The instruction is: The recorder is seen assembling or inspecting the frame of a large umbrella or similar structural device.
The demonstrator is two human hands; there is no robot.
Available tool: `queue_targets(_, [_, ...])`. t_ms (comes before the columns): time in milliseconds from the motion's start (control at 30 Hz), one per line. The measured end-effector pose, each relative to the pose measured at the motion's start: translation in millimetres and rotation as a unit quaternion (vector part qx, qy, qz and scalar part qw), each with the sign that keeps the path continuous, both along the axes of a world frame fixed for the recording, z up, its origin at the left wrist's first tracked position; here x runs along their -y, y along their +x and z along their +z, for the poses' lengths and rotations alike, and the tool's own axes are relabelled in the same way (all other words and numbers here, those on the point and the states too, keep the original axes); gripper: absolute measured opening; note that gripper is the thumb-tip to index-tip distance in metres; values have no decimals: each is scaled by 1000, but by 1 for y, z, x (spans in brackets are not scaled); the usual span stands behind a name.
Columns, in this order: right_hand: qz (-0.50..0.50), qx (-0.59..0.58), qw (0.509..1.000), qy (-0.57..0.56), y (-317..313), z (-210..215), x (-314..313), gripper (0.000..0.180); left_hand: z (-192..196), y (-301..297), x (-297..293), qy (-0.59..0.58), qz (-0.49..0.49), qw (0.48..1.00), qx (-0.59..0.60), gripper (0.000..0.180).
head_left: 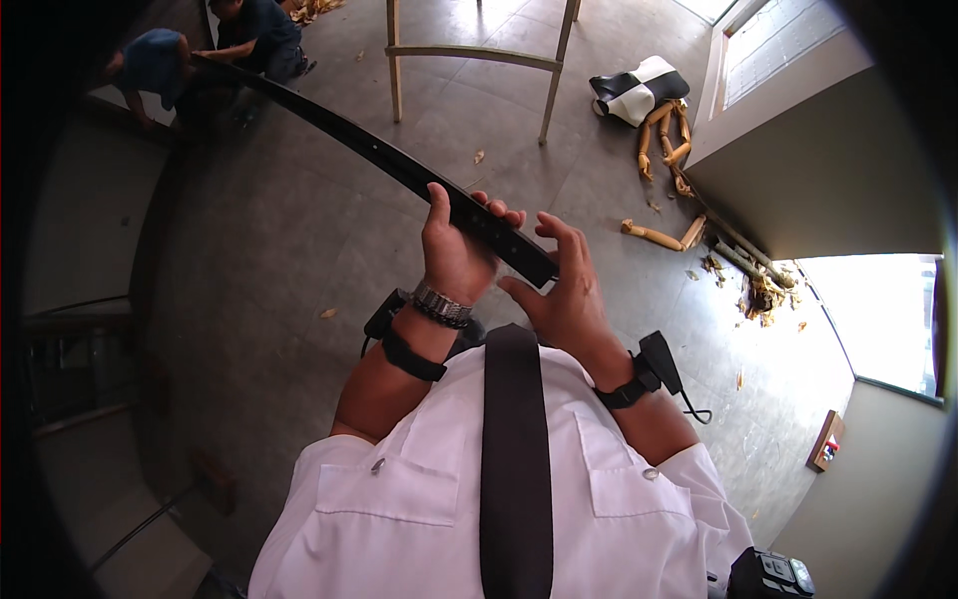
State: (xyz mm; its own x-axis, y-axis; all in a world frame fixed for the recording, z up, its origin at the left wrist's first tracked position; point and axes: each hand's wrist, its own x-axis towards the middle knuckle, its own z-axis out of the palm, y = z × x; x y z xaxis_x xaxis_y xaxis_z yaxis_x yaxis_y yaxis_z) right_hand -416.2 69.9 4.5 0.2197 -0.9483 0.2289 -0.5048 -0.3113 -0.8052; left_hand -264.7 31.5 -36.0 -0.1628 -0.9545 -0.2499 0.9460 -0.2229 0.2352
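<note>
A long black bar [371, 145], flat and channel-like with small holes along it, slants from the upper left toward my chest. My left hand [456, 248] is closed round it a little before its near end, thumb on one side and fingertips showing over the other. Close by that near end is my right hand [572, 299], its fingers curved and apart on either side of the bar's tip. Whether a fingertip touches the bar I cannot tell. At the far end, a co-worker's hand [215, 54] appears beside the bar; its grip is too small to make out.
Two people crouch at the upper left. A wooden frame with legs [474, 55] stands ahead. To the right lie a black-and-white bundle [642, 92], jointed wooden mannequin arms [659, 238] and dry leaves [763, 299], beside a grey wall panel [818, 170].
</note>
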Motion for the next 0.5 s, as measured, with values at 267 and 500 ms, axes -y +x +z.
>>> queue_targets(267, [-33,-31,991,-125,-27,1,-11,50,-10,7,5,42,1,999,32,48])
queue_targets(500, [100,54,942,317,-32,1,-34,28,-11,8,7,55,10,995,79,46])
